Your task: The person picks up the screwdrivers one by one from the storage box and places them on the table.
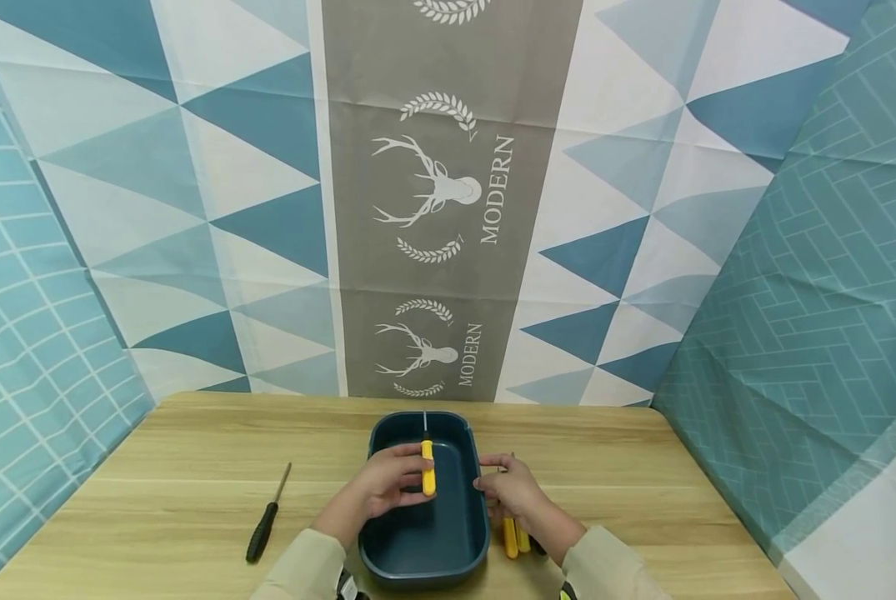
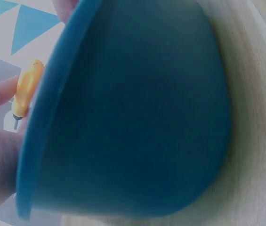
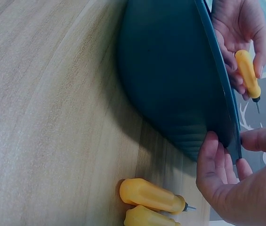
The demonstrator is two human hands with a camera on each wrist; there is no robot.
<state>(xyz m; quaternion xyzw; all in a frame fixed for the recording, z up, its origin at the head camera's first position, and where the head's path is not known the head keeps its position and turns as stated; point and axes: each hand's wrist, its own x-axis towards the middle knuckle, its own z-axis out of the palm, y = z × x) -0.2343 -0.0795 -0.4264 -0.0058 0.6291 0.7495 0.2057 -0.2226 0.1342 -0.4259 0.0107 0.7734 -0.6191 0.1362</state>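
Observation:
My left hand (image 1: 386, 483) holds a yellow-handled screwdriver (image 1: 428, 473) above a dark blue rectangular bin (image 1: 421, 546), the shaft pointing away from me. In the right wrist view the same yellow screwdriver (image 3: 248, 74) shows between thumb and fingers, beyond the bin's rim. With thumb and fingers on either side of the bin's right wall, my right hand (image 1: 513, 490) grips the rim. Under that hand lie two more yellow-handled screwdrivers (image 1: 510, 537), partly covered by it. A dark handle end (image 1: 538, 548) shows beside them, mostly hidden by my wrist.
A black-handled screwdriver (image 1: 263, 529) lies on the wooden table (image 1: 192, 467) to the left of the bin, its shaft pointing away. Behind the table's far edge hangs a patterned cloth (image 1: 425, 350), with blue-green cloths at both sides.

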